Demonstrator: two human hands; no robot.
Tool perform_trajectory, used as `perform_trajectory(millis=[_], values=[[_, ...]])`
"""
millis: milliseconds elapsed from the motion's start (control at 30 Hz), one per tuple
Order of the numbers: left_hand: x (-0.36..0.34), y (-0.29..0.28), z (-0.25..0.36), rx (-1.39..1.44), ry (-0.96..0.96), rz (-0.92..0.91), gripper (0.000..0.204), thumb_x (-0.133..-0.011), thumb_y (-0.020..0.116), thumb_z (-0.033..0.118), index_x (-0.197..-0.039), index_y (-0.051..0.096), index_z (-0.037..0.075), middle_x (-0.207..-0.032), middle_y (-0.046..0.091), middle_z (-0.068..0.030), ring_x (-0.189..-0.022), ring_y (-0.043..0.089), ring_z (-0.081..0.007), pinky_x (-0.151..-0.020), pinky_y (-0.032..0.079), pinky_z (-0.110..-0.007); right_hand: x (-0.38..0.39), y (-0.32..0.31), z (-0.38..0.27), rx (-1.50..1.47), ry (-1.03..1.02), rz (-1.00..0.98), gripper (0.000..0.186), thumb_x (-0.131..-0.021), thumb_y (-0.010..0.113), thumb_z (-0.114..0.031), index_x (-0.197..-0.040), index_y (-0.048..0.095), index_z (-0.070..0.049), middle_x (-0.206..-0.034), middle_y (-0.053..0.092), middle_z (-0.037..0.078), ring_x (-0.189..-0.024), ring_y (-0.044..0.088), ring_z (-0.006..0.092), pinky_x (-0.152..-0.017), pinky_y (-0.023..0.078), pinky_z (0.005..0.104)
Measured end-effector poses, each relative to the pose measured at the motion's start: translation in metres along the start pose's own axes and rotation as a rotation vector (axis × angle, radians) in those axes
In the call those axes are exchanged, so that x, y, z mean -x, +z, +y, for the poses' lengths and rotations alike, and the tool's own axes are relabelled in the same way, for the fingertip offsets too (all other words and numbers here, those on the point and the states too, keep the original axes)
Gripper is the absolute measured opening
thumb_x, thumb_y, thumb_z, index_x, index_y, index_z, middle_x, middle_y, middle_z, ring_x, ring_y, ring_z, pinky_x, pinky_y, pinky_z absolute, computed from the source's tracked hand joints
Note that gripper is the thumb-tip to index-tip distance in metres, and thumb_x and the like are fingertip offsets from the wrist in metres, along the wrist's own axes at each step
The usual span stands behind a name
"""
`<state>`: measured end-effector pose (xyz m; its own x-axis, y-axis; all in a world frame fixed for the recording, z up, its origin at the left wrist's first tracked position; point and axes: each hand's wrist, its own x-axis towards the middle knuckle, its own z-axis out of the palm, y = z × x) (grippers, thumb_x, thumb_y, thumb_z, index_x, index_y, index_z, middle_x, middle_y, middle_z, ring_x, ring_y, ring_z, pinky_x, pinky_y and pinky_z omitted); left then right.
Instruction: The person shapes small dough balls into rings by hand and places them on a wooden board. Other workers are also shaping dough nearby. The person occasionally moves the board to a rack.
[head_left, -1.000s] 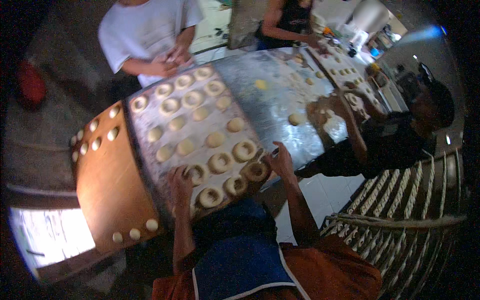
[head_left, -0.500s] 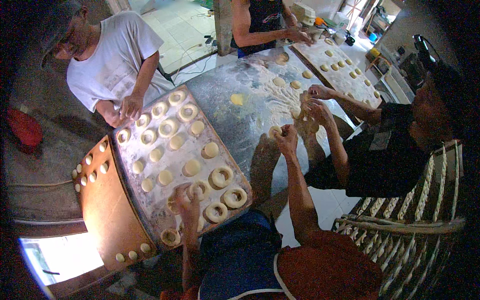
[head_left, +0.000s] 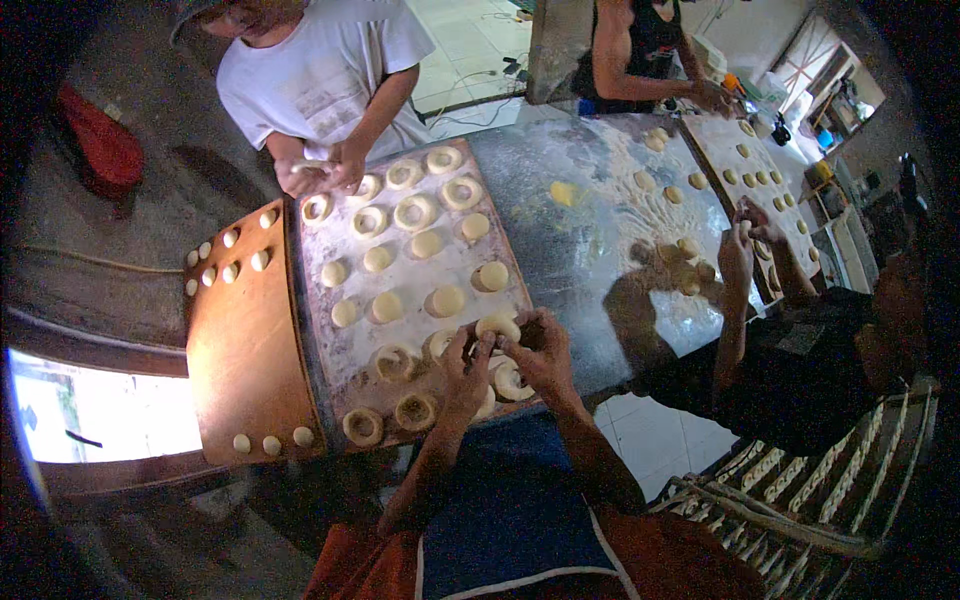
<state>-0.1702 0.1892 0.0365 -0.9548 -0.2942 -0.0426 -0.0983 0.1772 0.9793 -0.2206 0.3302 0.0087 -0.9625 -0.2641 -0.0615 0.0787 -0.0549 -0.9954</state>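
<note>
Over the near right part of a floured tray point(head_left: 322, 345), I hold a dough ring point(head_left: 497, 327) between both hands. My left hand point(head_left: 465, 368) pinches its left side with the fingertips. My right hand point(head_left: 543, 360) grips the opposite side, fingers curled round the edge. Under and beside my hands lie more dough rings, one point(head_left: 511, 380) partly covered by my right hand and another point(head_left: 398, 363) to the left of my left hand. Round dough balls, such as one point(head_left: 446, 300) just beyond my hands, fill the tray's middle rows.
A co-worker in a white shirt point(head_left: 320, 80) handles dough at the tray's far side. To the right, a person in black point(head_left: 790, 350) works by the floured metal table point(head_left: 560, 270). An orange-brown board point(head_left: 240, 350) bears dough balls. Racks of twisted dough point(head_left: 800, 480) stand lower right.
My right hand has come left from the metal table with the dough ring. My left hand has left the tray's surface and joined it. The white-shirted co-worker's hands have risen with dough.
</note>
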Motion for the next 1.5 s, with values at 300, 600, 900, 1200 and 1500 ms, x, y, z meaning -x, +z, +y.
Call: perform_trajectory(millis=[300, 600, 900, 1200, 1500], values=[[0.01, -0.076, -0.036, 0.105, 0.076, -0.013, 0.027, -0.103, 0.056, 0.015, -0.125, 0.059, -0.001, -0.114, 0.066, -0.0172, -0.104, 0.066, -0.0253, -0.092, 0.053, -0.038, -0.008, 0.069, -0.007, 0.07, -0.003, -0.251, 0.054, -0.088, 0.079, -0.008, -0.126, 0.041, -0.002, -0.102, 0.069, 0.016, -0.096, 0.07, 0.0212, -0.085, 0.059, 0.0384], [0.016, -0.133, -0.055, 0.504, -0.164, -0.077, 0.05, -0.094, 0.064, 0.003, -0.14, 0.044, 0.003, -0.119, 0.063, -0.0122, -0.112, 0.063, -0.0228, -0.093, 0.053, -0.036, 0.003, 0.11, -0.022, -0.062, 0.03, -0.602, 0.061, -0.083, 0.071, 0.001, -0.135, 0.041, -0.005, -0.106, 0.069, 0.013, -0.09, 0.069, 0.0194, -0.075, 0.058, 0.0323], [0.032, -0.159, -0.094, 0.805, 0.113, -0.09, 0.056, -0.075, 0.061, 0.0, -0.129, 0.044, 0.003, -0.115, 0.057, -0.0111, -0.101, 0.064, -0.0211, -0.084, 0.056, -0.031, -0.003, 0.152, 0.042, 0.008, 0.287, -0.275, 0.043, -0.104, 0.047, -0.042, -0.109, 0.063, -0.003, -0.097, 0.07, 0.008, -0.084, 0.068, 0.0202, -0.07, 0.056, 0.035], [0.035, -0.171, -0.185, -0.239, 0.264, 0.214, 0.041, -0.107, 0.043, 0.041, -0.115, 0.053, 0.002, -0.107, 0.065, -0.0125, -0.092, 0.064, -0.0236, -0.08, 0.053, -0.041, 0.022, 0.212, 0.037, 0.394, 0.185, -0.385, 0.036, -0.106, 0.051, -0.038, -0.115, 0.058, -0.004, -0.103, 0.063, 0.015, -0.097, 0.064, 0.022, -0.073, 0.058, 0.0391], [0.045, -0.183, -0.173, -0.337, 0.398, 0.41, 0.037, -0.109, 0.04, 0.039, -0.092, 0.052, 0.009, -0.082, 0.06, -0.0053, -0.07, 0.057, -0.0206, -0.065, 0.047, -0.038, 0.039, 0.216, 0.101, 0.499, -0.158, -0.286, 0.048, -0.101, 0.05, -0.027, -0.136, 0.051, 0.007, -0.115, 0.063, 0.027, -0.105, 0.056, 0.0439, -0.091, 0.046, 0.0532]])
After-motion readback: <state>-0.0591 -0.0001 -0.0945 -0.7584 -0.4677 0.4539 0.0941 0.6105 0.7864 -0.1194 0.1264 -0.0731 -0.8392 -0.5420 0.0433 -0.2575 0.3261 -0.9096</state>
